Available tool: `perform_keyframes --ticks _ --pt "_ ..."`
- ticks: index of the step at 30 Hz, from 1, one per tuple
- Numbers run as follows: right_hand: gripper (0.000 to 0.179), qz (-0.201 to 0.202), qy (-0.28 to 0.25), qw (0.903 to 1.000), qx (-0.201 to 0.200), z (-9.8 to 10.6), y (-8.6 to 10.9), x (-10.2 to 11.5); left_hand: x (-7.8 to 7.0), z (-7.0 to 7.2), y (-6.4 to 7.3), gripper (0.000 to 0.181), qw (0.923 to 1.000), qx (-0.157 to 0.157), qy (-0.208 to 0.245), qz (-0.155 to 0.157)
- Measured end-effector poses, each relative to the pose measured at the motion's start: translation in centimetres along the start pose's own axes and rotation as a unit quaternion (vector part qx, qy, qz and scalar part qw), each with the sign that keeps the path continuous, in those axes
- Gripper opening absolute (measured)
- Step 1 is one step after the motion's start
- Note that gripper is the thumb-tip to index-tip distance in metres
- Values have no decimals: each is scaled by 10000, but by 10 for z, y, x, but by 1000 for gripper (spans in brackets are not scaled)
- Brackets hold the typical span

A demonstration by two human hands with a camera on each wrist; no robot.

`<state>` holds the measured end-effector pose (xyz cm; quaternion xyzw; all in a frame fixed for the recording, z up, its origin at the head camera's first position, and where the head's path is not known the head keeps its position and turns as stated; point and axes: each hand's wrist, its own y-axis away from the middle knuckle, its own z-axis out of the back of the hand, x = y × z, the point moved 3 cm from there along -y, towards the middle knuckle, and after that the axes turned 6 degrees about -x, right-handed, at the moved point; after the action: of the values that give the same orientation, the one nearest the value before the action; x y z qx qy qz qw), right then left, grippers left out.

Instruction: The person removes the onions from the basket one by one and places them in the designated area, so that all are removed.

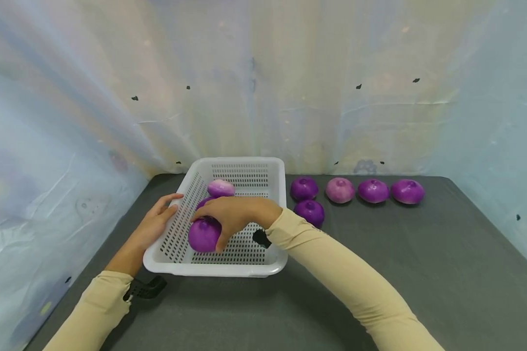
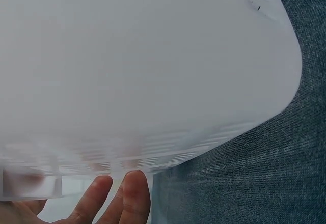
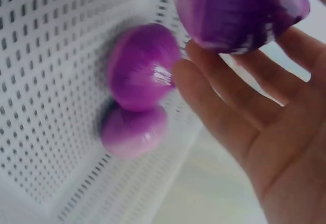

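Note:
My right hand (image 1: 233, 213) reaches into a white slotted plastic basket (image 1: 228, 270) and grips a purple onion (image 1: 204, 235) between thumb and fingers. The same held onion (image 3: 239, 10) fills the top of the right wrist view. Beyond it, against the basket's side, lie a second purple onion (image 3: 142, 67) and a paler onion (image 3: 135, 131); in the head view my hand partly covers the second. My left hand (image 1: 151, 226) is at the basket's left side. In the left wrist view its fingers (image 2: 135, 196) touch the outer wall, fairly straight.
Right of the basket, a purple onion (image 1: 304, 188), a pinkish onion (image 1: 340, 190) and two more purple onions (image 1: 407, 191) stand in a back row. Another purple onion (image 1: 310, 213) sits before the row's left end. A dark cloth covers the table (image 1: 421, 253); patterned curtains (image 1: 263, 87) surround it.

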<state>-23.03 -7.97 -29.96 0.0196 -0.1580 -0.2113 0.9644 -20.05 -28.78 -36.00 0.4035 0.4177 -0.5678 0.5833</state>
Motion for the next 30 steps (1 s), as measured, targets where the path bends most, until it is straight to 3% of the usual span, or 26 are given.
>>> perform_keyframes --ticks 8,13,22,26,30 --pt "90 -280 -525 9960 -673 27 49 -7 -2 -2 0 47 9998 18 32 193" --pt "90 -121 -618 9888 -1356 39 86 -16 -3 3 1 45 9997 -54 -29 248" --pt "89 -357 -1111 9707 -2099 23 150 -39 11 8 2 45 9988 -117 112 467" --pt "90 -377 -1195 9640 -2344 19 166 -44 10 8 2 44 9987 -123 142 480" --pt "91 -469 -1072 9632 -2421 21 174 -48 8 7 4 43 9989 -153 130 429"
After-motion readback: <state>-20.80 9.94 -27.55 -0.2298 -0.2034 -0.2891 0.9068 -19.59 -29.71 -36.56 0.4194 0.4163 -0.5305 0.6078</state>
